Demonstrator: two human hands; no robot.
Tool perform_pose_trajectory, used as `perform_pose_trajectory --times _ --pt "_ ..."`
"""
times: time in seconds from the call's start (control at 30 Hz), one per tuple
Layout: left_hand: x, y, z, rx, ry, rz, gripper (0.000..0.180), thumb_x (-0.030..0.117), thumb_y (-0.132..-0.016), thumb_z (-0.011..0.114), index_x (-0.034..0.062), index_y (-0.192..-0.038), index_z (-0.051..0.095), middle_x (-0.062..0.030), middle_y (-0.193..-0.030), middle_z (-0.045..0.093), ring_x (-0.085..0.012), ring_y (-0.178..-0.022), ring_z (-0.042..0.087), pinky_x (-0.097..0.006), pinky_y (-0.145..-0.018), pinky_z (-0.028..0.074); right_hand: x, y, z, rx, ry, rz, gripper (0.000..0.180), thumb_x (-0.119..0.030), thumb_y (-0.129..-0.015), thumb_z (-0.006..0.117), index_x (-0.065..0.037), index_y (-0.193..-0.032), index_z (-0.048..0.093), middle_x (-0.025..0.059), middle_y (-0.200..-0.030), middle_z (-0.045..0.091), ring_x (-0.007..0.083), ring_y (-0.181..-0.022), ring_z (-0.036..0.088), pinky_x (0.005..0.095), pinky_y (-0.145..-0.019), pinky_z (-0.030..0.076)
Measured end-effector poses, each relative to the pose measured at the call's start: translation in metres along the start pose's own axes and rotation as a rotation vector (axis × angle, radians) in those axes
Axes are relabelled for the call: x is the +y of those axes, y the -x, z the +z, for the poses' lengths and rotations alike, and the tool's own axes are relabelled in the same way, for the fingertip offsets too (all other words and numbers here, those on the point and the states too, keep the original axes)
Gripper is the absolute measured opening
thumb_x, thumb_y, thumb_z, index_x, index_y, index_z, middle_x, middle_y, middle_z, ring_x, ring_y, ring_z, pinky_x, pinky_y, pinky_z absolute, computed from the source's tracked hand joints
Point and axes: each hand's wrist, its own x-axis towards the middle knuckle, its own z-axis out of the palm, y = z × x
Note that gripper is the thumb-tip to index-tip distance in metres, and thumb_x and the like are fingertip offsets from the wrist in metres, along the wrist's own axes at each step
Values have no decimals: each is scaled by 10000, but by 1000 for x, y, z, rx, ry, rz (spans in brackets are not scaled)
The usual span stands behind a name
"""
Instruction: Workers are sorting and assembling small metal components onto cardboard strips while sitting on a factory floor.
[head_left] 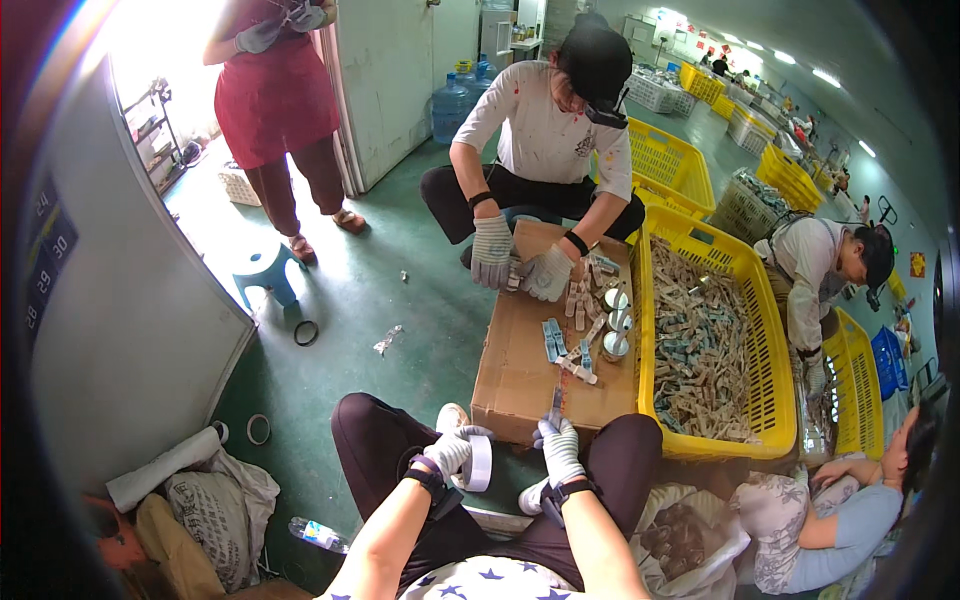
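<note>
My left hand, gloved, is closed round a wide roll of pale tape beside my knee. At the near edge of a cardboard box, my gloved right hand is closed on a narrow grey strip that points away from me; its exact kind is unclear. On the box lie several small flat pale pieces, some with blue parts, beside a few round white-topped items. Across the box, a co-worker's gloved hands hold a small bundle of pieces.
A yellow crate full of small pieces stands right of the box. Another co-worker bends over beyond it, and a person sits at lower right. A blue stool, tape rings and sacks are on the left.
</note>
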Motion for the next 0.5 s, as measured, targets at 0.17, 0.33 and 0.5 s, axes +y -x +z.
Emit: perform_pose_trajectory --times 0.17,0.33,0.5 --pt "-4 -4 -4 -23 40 -43 635 -194 -648 346 63 -1141 654 -25 -910 640 -155 -819 593 -254 -729 469 -2 1 -2 -5 -23 -3 98 -108 -915 606 -70 -1004 594 27 -736 610 113 -565 560 240 -506 469" --pt "-33 -21 -15 -15 -68 6 428 -86 -760 528 108 -1142 533 25 -712 535 -100 -597 508 -265 -522 416 0 3 0 6 -33 1 110 -93 -902 614 -61 -1007 600 36 -744 623 121 -569 573 242 -501 470" --pt "-35 -30 -13 -36 38 -71 730 -44 -774 710 117 -1340 279 -20 -961 527 -111 -753 537 -282 -619 450 1 1 -12 -3 -17 5 90 -133 -921 596 -71 -987 589 29 -707 613 109 -523 549 246 -497 469"
